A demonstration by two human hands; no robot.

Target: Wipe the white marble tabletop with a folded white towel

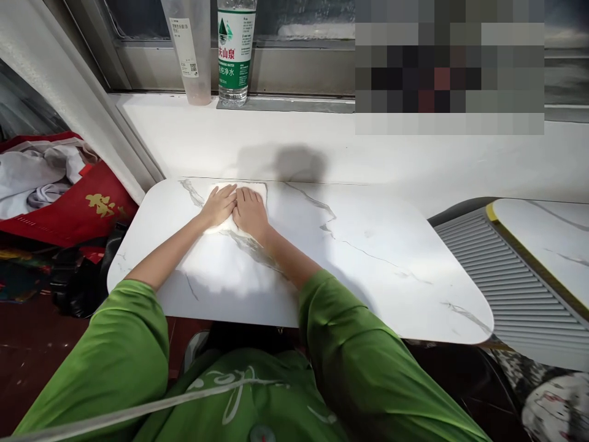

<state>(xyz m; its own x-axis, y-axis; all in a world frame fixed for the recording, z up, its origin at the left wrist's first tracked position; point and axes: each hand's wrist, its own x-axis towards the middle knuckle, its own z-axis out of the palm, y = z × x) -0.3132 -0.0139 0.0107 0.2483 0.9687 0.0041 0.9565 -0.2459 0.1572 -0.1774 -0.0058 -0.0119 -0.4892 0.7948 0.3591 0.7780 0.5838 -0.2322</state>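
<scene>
A folded white cloth (256, 188) lies on the white, grey-veined tabletop (381, 264), close to the wall. My left hand (218, 207) rests flat on its left part, with the fingers stretched out and pointing up and to the right. Beside it, my right hand (250, 210) lies flat on the cloth too, fingers forward and touching or nearly touching the left ones. Both palms press down from above, and neither hand is wrapped round the cloth. The hands hide much of its middle.
On the window sill stand a water bottle (234, 58) and a tall translucent container (191, 55) with a label. A red bag (101, 190) holding white fabric is at the left. Grey ribbed panelling (519, 270) and another tabletop (552, 233) are at the right.
</scene>
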